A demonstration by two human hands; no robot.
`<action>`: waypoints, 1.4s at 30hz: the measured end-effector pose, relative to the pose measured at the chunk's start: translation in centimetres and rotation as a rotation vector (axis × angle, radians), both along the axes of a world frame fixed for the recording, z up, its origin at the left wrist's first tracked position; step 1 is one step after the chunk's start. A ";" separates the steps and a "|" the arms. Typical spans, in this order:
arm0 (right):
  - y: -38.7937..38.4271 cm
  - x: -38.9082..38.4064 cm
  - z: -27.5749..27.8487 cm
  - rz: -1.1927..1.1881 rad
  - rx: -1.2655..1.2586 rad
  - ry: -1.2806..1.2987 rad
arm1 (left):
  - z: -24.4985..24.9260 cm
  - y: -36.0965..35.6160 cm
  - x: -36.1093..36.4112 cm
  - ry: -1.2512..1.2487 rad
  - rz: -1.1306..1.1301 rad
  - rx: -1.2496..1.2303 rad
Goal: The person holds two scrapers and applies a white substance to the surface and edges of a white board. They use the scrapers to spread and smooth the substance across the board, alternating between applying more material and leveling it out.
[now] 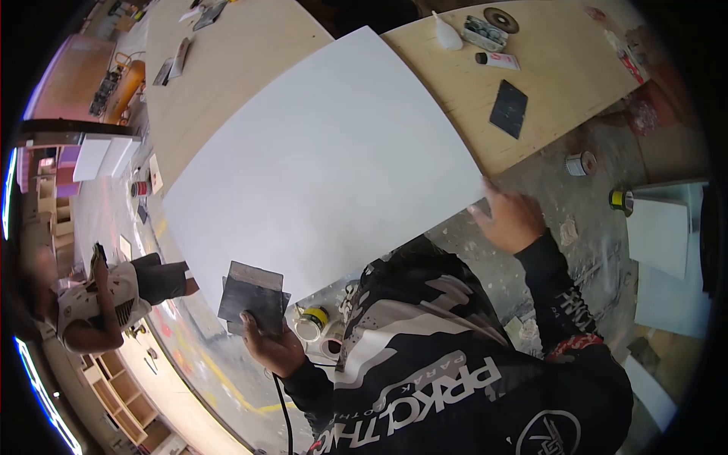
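A large white panel (326,159) lies in front of me on plywood tables. In my left hand (274,347) are a few thin, dark, square scraper plates (252,294), stacked and fanned slightly, with the thumb pressed over their lower edge. They overlap the panel's near left corner in this view. My right hand (514,218) is at the panel's near right corner, fingers apart and slightly blurred, with nothing visible in it. The fingertips are right by the panel's edge.
On the right tabletop (557,98) are a dark plate (509,109), a tube (500,61), a white bottle (447,34) and a disc (501,20). Cans (311,323) stand on the floor. A person (114,299) stands at left; an orange compressor (130,91) is behind.
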State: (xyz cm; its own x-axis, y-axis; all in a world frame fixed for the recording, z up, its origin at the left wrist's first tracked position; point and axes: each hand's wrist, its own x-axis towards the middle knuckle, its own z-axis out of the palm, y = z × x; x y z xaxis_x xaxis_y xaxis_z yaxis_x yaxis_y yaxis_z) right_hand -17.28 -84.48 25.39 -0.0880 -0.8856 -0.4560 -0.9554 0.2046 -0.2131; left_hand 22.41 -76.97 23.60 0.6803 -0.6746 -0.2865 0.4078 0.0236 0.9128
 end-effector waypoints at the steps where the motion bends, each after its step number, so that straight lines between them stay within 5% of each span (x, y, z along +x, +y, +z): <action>1: -0.3 0.1 0.2 0.014 0.000 -0.002 | -0.1 0.6 0.3 0.005 0.001 -0.015; 5: -2.8 1.7 0.7 -0.089 -0.121 -0.003 | -0.4 2.3 0.9 0.008 0.065 0.000; 7: -4.2 2.6 -3.8 0.297 -0.703 -0.145 | -0.8 3.4 1.3 0.034 0.126 -0.005; 14: -15.5 4.8 -9.4 0.660 -0.710 -0.093 | -1.7 8.0 2.4 0.042 0.215 0.027; 19: -27.7 6.2 -11.6 0.561 -0.777 -0.008 | -2.4 12.1 2.5 0.016 0.295 0.157; 24: -33.4 16.7 -12.0 -0.067 -0.618 0.288 | -1.2 13.3 1.1 0.071 0.445 0.112; 26: -33.2 22.2 -13.3 0.082 -0.691 0.153 | -1.0 13.3 0.6 0.079 0.457 0.083; 29: -29.6 28.6 -11.1 0.712 -0.679 -0.092 | -0.5 12.7 -0.4 0.053 0.494 0.019; 31: -27.8 30.8 -10.6 0.920 -0.712 -0.322 | -0.6 12.3 -0.6 0.032 0.512 0.024; 34: -27.8 30.8 -11.8 0.968 -0.778 -0.320 | -0.2 12.9 -0.7 0.096 0.347 -0.032; 39: -29.9 21.0 -11.3 0.711 -0.904 -0.070 | 0.3 12.6 -0.7 0.095 0.451 -0.080; 42: -33.2 13.8 -13.9 0.309 -0.846 0.233 | -0.3 13.5 0.1 0.054 0.540 -0.100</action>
